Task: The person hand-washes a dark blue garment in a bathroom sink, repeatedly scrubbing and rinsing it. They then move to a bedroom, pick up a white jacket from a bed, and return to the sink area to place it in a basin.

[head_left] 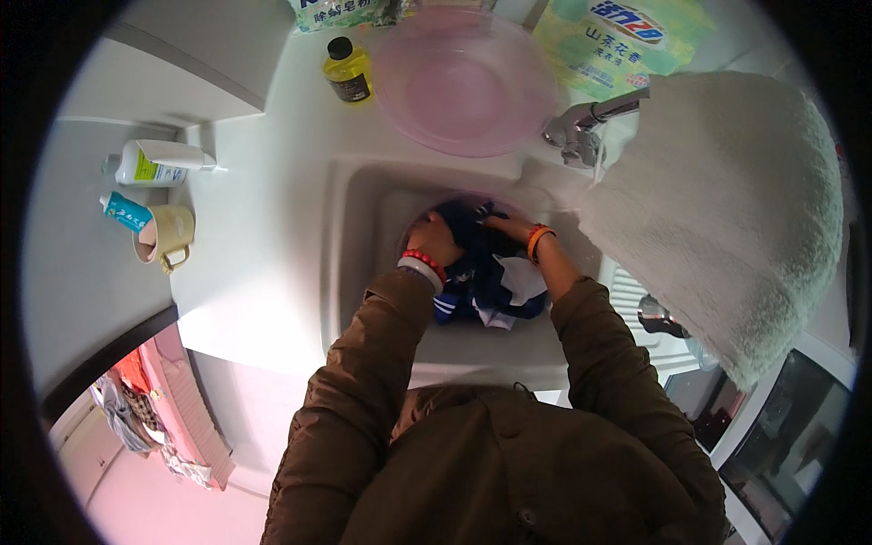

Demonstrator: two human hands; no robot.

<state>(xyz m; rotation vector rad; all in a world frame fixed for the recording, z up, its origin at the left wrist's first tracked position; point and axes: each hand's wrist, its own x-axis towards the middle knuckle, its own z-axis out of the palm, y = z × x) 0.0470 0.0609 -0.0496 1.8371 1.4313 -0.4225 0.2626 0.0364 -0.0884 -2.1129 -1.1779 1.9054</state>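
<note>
A dark blue garment (480,283) with white panels and white stripes lies bunched inside a wash basin, whose pinkish rim (512,199) shows behind it. This basin stands in a pale sink (335,238). On the left side of the cloth, my left hand (433,240) grips a fold, with its fingertips partly hidden. My right hand (509,227) holds the cloth at the upper right, thumb and fingers around it. Part of the garment hangs over the near side of the basin. How much water is in there cannot be made out.
An empty translucent pink basin (463,95) stands behind the sink, beside a yellow bottle (348,75) and a detergent pouch (613,51). A chrome faucet (579,136) and a hanging white towel (722,204) are at right. A cup (174,228) is mounted at left.
</note>
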